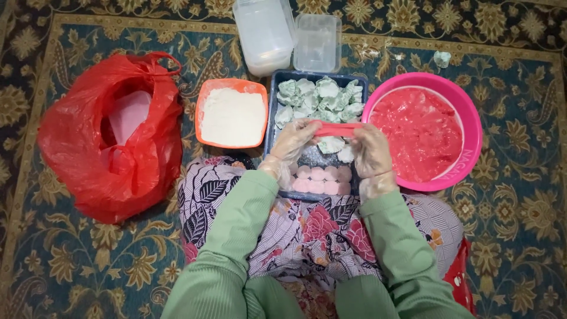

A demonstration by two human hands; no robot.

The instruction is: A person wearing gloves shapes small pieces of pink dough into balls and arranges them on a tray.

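Dough (338, 129), a pink strip, is stretched over the tray (273, 112), pinched at each end by the gloved left hand (293, 142) and right hand (371, 150). It looks soft, light and sticky, likely to tear; the ends seem the best grip.

Pink dough strip (337, 129); pink bowl (472, 142); orange tub (204, 106); red bag (77, 153); floral carpet (520, 236)

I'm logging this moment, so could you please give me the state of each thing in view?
left hand: gloved, pinching red dough strip
right hand: gloved, pinching strip's other end
pink basin: holds red dough
orange tub: full of white flour
blue tray: part-filled with pieces
red bag: open
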